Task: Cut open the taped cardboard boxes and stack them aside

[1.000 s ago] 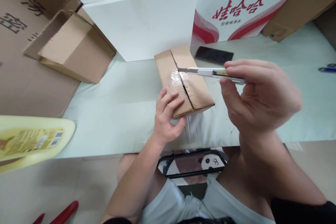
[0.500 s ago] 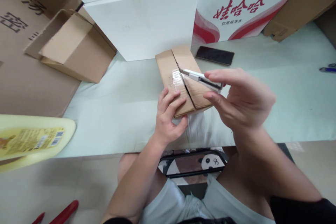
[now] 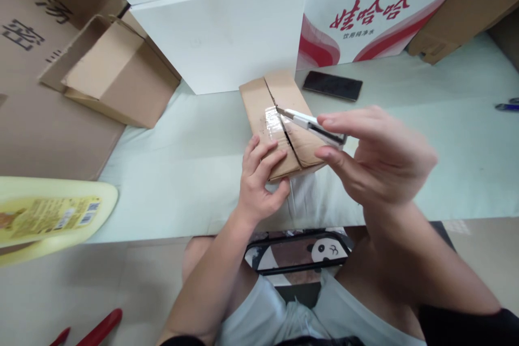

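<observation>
A small cardboard box (image 3: 255, 98) lies on the pale green cloth, a dark seam running down its top between two flaps. Clear tape (image 3: 274, 123) spans part of that seam. My left hand (image 3: 261, 181) grips the box's near left corner, fingers on the top and thumb at the near side. Between thumb and fingers, my right hand (image 3: 377, 154) holds a white utility knife (image 3: 310, 125) at a slant. Its blade is out, and the tip is at the seam by the tape's upper end. The box's right side is partly behind the knife and hand.
A black phone (image 3: 332, 85) lies beyond the box. White cartons (image 3: 227, 38) stand along the back. At the left are an opened brown box (image 3: 130, 81) and a yellow bottle (image 3: 60, 213). Blue pens (image 3: 507, 107) lie at the far right. The table's near edge runs above my lap.
My right hand has shifted slightly to the right, and the knife's rear end has moved a little with it. The tip stays near the seam. My left hand and the box have barely moved.
</observation>
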The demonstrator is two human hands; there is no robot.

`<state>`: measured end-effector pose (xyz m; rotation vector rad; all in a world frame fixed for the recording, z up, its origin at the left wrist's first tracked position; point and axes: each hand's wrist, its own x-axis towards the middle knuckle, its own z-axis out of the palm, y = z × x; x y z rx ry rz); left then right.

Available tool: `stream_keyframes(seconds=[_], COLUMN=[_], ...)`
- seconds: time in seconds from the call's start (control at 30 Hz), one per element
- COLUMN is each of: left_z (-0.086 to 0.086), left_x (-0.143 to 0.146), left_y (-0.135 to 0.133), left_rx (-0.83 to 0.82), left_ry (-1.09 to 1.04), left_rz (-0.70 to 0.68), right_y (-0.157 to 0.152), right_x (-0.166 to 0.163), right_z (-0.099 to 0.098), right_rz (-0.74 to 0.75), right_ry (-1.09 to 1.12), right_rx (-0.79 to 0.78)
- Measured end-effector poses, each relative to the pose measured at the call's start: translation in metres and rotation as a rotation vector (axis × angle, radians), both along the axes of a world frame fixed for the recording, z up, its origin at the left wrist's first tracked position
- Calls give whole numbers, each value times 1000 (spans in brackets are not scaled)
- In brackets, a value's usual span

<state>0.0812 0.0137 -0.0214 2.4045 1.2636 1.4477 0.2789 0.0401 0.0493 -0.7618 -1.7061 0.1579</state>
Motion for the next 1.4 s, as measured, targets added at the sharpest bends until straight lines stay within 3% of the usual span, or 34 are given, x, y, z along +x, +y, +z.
stream_keyframes(seconds=[0.57, 0.87, 1.1, 1.4], left_z=[0, 0, 0, 1], left_x=[-1, 1, 0, 2], left_y=[-1, -1, 0, -2], left_rx=[-11, 0, -8, 9], left_ry=[29, 18, 7, 15], left_rz=[15, -3, 3, -20], right_y=[2, -8, 0, -11], right_x=[-3, 5, -2, 7], right_z=[2, 6, 5, 14], right_rz=[-11, -171, -70, -116], right_ry=[-47, -74, -82, -83], right_rx=[61, 33, 21, 87])
